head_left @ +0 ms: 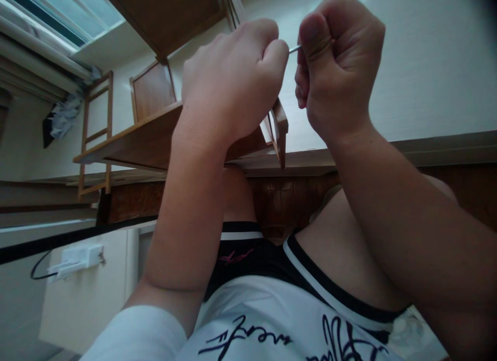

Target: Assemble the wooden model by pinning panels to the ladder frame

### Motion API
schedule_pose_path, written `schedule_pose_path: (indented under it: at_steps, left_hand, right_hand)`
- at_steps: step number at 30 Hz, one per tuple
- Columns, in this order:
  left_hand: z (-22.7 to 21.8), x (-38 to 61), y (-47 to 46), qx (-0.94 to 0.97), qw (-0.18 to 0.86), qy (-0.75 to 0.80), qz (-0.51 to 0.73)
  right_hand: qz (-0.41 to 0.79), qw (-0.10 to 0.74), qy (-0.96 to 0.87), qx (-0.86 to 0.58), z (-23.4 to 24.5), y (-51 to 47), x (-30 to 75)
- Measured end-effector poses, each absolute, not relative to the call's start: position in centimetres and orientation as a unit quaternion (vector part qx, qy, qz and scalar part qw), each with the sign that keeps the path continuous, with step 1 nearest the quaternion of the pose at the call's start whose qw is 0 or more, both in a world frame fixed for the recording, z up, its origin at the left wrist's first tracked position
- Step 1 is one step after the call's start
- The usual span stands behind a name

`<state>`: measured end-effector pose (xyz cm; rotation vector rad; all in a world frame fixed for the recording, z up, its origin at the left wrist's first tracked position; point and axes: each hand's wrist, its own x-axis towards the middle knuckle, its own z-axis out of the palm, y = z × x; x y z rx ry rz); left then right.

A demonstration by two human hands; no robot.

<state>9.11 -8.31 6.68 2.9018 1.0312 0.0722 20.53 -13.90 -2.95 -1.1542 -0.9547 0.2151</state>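
Both fists are raised in front of a pale wall, side by side with a narrow gap between them. A thin, pale, straight piece (pixel 295 48), like a rod or a taut cord, bridges that gap. My left hand (pixel 236 73) is closed around its left end, back of the hand toward me. The other end goes into my right hand (pixel 341 66), which is closed with the thumb pressed over the curled fingers. Most of the thin piece is hidden inside the fists, so its kind cannot be made out.
Behind my left forearm is wooden furniture with a long brown panel (pixel 140 138). A wooden rack (pixel 95 128) stands farther left, near curtains (pixel 34 55) and a window (pixel 89 11). A white box-like device (pixel 79 260) with a black cable sits on a pale cabinet (pixel 89 304) at lower left.
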Motion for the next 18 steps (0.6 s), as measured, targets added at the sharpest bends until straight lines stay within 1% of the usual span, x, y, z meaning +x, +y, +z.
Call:
schedule_pose_path:
  at_steps: [14, 18]
  left_hand:
    - [6.45, 9.15, -8.20, 0.933, -0.004, 0.358, 0.012]
    - [6.56, 9.16, -8.25, 0.934, 0.000, 0.357, 0.006]
  right_hand:
    - [0.095, 0.710, -0.428, -0.551, -3.16, -13.90, 20.50]
    - [0.102, 0.709, -0.431, -0.549, -3.09, -13.88, 20.43]
